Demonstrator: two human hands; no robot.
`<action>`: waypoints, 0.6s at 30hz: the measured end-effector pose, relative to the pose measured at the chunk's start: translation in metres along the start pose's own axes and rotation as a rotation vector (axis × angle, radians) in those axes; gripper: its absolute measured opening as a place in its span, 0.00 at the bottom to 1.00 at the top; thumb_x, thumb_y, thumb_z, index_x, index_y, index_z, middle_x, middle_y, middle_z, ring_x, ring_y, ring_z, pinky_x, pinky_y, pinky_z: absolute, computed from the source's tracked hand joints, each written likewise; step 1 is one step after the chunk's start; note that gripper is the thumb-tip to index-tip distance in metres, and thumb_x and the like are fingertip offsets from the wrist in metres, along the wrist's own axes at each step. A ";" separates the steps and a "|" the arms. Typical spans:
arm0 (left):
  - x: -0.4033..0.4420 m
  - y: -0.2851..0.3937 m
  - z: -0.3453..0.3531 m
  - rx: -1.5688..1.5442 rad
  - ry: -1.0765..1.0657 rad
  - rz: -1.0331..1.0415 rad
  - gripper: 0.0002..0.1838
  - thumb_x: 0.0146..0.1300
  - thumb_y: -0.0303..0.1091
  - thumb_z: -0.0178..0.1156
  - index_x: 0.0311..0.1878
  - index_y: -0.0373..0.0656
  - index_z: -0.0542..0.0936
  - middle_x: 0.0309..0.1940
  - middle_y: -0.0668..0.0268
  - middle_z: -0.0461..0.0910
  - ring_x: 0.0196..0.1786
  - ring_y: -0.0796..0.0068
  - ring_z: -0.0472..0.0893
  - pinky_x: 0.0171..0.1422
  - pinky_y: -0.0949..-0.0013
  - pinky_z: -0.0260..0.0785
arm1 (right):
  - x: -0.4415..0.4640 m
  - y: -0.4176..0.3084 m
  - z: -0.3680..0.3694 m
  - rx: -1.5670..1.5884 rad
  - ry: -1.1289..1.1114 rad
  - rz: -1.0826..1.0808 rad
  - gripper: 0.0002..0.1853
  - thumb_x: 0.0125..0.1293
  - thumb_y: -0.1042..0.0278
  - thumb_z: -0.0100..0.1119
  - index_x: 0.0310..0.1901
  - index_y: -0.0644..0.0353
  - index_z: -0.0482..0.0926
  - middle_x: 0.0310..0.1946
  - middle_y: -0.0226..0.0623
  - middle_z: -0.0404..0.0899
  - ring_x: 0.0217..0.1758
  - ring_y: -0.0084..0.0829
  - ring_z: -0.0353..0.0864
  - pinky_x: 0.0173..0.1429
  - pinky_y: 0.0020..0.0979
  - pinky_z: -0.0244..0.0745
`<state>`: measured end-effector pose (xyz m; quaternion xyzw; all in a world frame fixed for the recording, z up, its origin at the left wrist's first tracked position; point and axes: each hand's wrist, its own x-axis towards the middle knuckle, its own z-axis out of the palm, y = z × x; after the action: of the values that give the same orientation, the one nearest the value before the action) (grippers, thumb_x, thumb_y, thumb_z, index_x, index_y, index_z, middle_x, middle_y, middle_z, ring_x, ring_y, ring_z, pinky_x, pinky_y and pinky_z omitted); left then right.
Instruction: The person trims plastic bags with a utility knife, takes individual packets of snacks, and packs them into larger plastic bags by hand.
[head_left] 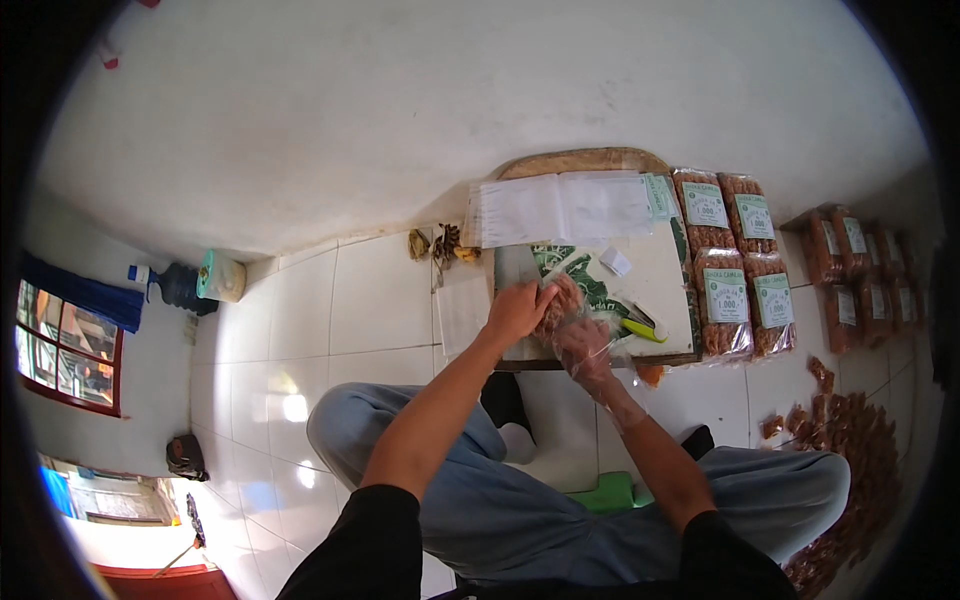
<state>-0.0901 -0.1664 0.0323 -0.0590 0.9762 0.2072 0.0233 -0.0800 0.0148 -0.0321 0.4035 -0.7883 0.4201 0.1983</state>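
Note:
My left hand (519, 312) is closed on the upper side of a small clear packet of brown snack pieces (566, 296), held over the low table (672, 318). My right hand (588, 352), with clear plastic around it and its wrist, has its fingers bent against the packet's lower end; part of the packet is hidden behind the hands. To the right of that hand lies a green-handled tool (645, 329), its kind unclear. A small white folded paper (615, 261) rests above it. Clear plastic bags (608, 208) are spread along the table's far side.
Several large labelled packs of brown snacks (727, 298) stand at the table's right, with more packs (868, 255) beyond. A heap of small brown packets (850, 460) covers the floor at right. Bananas (446, 243) lie left of the table. Something green (610, 492) sits between my legs.

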 end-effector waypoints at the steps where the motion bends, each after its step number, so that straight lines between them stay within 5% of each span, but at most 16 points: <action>1: -0.001 0.004 0.003 0.040 0.018 -0.054 0.30 0.71 0.59 0.43 0.36 0.36 0.76 0.32 0.45 0.79 0.39 0.41 0.79 0.44 0.46 0.71 | 0.000 0.000 0.000 0.001 0.002 0.002 0.14 0.43 0.74 0.67 0.34 0.47 0.81 0.32 0.24 0.79 0.39 0.32 0.76 0.41 0.40 0.60; 9: -0.009 0.022 0.004 0.141 0.049 -0.171 0.31 0.72 0.57 0.39 0.41 0.35 0.78 0.38 0.45 0.80 0.41 0.43 0.82 0.47 0.48 0.75 | 0.006 -0.012 -0.010 -0.060 -0.150 0.083 0.09 0.55 0.68 0.64 0.38 0.43 0.84 0.43 0.27 0.78 0.53 0.35 0.73 0.53 0.50 0.61; 13: -0.011 0.024 -0.001 0.148 0.002 -0.254 0.32 0.72 0.59 0.39 0.47 0.35 0.77 0.42 0.46 0.79 0.45 0.45 0.81 0.49 0.48 0.74 | -0.002 0.003 -0.015 -0.135 -0.177 -0.044 0.08 0.63 0.63 0.57 0.42 0.48 0.83 0.44 0.31 0.78 0.50 0.39 0.76 0.54 0.49 0.65; 15: -0.011 0.022 0.000 0.173 0.009 -0.250 0.30 0.72 0.57 0.40 0.51 0.36 0.75 0.47 0.48 0.78 0.50 0.47 0.80 0.53 0.49 0.72 | -0.011 0.016 -0.005 0.689 -0.333 0.613 0.19 0.70 0.53 0.47 0.50 0.56 0.81 0.49 0.37 0.79 0.47 0.44 0.78 0.53 0.44 0.70; 17: -0.011 0.016 0.001 0.198 0.011 -0.249 0.29 0.73 0.56 0.40 0.56 0.37 0.73 0.51 0.49 0.76 0.54 0.49 0.78 0.57 0.50 0.71 | -0.019 0.023 0.001 0.597 -0.185 0.445 0.26 0.72 0.47 0.42 0.55 0.59 0.77 0.53 0.40 0.78 0.46 0.43 0.79 0.50 0.40 0.72; 18: -0.010 0.008 0.004 0.125 0.132 -0.027 0.29 0.73 0.54 0.42 0.61 0.38 0.70 0.57 0.50 0.73 0.60 0.51 0.74 0.63 0.52 0.66 | -0.020 0.024 0.001 0.501 -0.044 0.280 0.33 0.73 0.40 0.38 0.61 0.62 0.74 0.56 0.43 0.77 0.45 0.42 0.80 0.48 0.36 0.73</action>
<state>-0.0810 -0.1561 0.0326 -0.0840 0.9858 0.1411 -0.0345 -0.0870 0.0312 -0.0580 0.3360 -0.7121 0.6162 0.0155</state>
